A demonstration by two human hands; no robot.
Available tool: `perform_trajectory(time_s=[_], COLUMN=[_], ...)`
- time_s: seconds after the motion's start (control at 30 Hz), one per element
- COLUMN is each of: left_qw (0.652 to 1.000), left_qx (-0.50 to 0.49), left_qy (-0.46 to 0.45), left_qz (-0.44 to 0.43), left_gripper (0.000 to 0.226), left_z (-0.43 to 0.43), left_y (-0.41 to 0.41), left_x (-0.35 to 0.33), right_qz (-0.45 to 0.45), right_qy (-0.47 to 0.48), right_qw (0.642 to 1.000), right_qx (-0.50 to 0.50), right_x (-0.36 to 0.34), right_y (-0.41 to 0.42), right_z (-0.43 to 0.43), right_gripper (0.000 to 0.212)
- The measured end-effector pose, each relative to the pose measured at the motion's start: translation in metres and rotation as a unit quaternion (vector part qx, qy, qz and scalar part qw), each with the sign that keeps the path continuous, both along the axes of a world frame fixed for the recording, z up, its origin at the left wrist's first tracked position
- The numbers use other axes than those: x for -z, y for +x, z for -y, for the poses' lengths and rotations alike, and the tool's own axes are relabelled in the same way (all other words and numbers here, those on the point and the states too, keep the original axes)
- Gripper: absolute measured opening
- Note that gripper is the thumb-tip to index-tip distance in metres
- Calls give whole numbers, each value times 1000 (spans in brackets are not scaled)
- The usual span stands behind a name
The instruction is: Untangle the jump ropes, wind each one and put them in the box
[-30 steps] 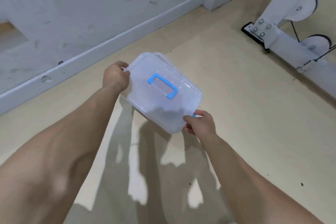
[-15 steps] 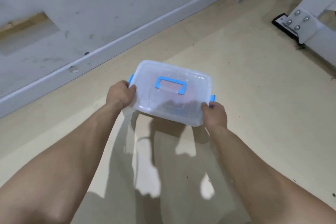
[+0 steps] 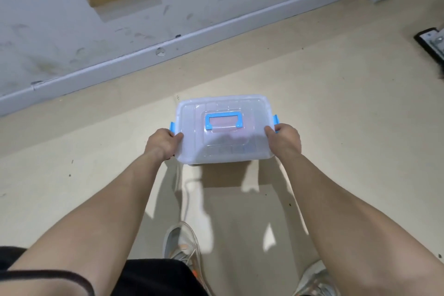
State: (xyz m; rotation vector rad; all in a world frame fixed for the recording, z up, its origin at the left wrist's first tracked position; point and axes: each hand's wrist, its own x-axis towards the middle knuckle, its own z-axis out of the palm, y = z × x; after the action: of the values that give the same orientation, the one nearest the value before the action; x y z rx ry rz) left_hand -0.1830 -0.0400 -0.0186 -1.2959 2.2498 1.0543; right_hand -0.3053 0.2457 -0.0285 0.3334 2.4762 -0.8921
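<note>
The lidded box (image 3: 224, 142) is gripped at its ends by left hand (image 3: 163, 143) and right hand (image 3: 284, 140), above the floor (image 3: 348, 108)

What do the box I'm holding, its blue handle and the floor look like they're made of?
The box looks like frosted, translucent plastic: dim shapes show through it. The handle seems to be smooth, opaque blue plastic, like the side clips. The floor looks smooth, matte and beige, perhaps vinyl or painted concrete; the look leaves that open.
</note>
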Motion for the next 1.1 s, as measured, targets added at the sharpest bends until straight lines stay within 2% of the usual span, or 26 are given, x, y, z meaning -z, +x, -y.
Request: perform_trajectory(time_s=[0.07,0.13,0.23,0.27,0.33,0.43,0.57,0.67,0.8,0.9,0.97,1.1], left_qw=[1000,999,996,996,999,998,991,984,980,977,975,982], left_qx=[-5,-31,-81,-78,-46,-8,22,36,34,47,64,84], left_qy=[-12,-11,30,38,19,-55,-134,-173,-192,-196,-190,-158], left_qz=[3,8,26,28,23,2,17,-1,-33,-73,-93,-58], left_gripper=[31,24,53,51,36,32,30,22,15,15,20,31], left_z=[-3,-5,-2,-1,0,-8,-20,-26,-29,-27,-20,-5], left_y=[-2,-6,-12,-13,-14,-12,-10,-9,-14,-25,-35,-39], left_x=[0,-1,-1,0,5,7,7,5,3,-2,-6,-15], right_qz=[6,20,59,70,89,69,-20,-94,-159,-175,-159,-88], right_qy=[7,14,-27,-40,-58,-48,41,124,162,162,150,130], right_qw=[1000,1000,998,996,993,996,999,988,973,969,973,984], right_qx=[6,1,27,34,50,39,8,-19,-46,-59,-68,-82], right_x=[2,4,4,5,6,5,-4,-4,1,0,-6,-19], right_y=[0,-4,-12,-14,-16,-16,-9,4,14,10,2,-5], right_z=[-4,-6,-5,-5,-5,-6,7,22,30,36,41,45], right_gripper=[32,52,74,76,70,47,33,18,25,28,30,32])
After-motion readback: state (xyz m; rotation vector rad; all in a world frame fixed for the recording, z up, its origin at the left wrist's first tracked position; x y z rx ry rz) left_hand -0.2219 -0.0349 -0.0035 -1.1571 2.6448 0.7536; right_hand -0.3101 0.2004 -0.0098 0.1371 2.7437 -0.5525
